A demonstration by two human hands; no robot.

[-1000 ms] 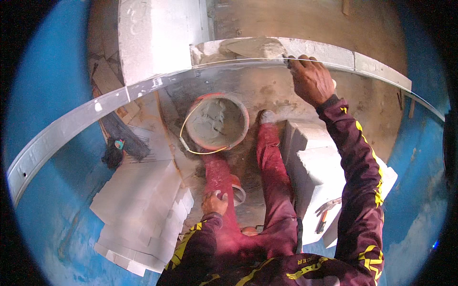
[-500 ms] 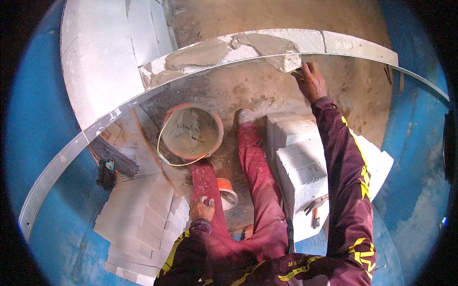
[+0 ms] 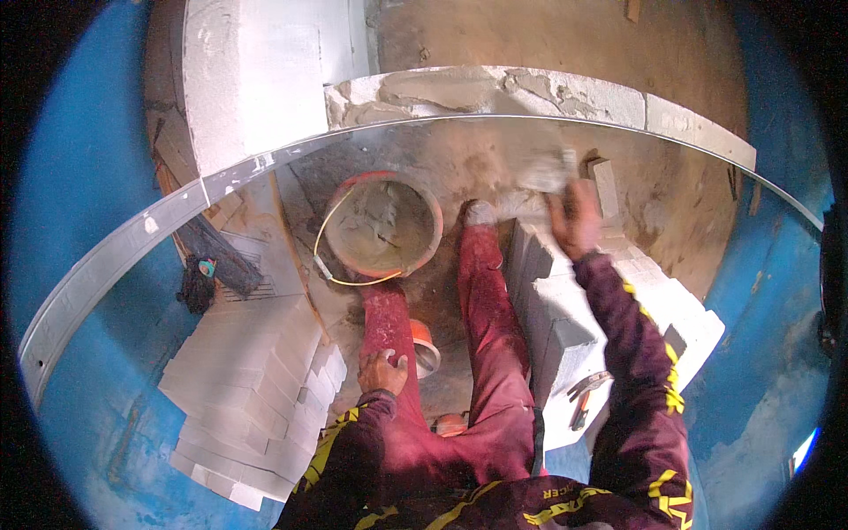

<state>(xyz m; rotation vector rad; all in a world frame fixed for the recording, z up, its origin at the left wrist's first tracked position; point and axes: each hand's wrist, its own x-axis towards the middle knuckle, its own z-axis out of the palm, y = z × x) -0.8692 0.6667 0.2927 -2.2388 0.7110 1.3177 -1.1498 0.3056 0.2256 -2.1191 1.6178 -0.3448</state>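
My right hand (image 3: pixel 576 217), smeared by motion, is closed round a trowel (image 3: pixel 543 170). The trowel's blade is blurred and held on the near side of a low wall of white blocks (image 3: pixel 605 99), apart from it. Grey mortar (image 3: pixel 442 91) lies in uneven patches along the wall's top, beside a long straight metal edge (image 3: pixel 353 131). My left hand (image 3: pixel 383 371) rests on my left thigh, its fingers loosely bent with nothing in them. Between the wall and my legs stands an orange bucket (image 3: pixel 433 199) of grey mortar, its wire handle folded down toward me.
Stacks of white blocks stand at the left (image 3: pixel 234 371) and right (image 3: pixel 552 305). A hammer (image 3: pixel 583 402) lies on the right stack. A smaller orange bucket (image 3: pixel 422 334) sits between my legs. Taller white blockwork (image 3: pixel 274 79) joins the low wall's left end.
My right hand has drawn the trowel off the wall's top and back toward me. My left hand stays on my thigh. The whole view has shifted slightly.
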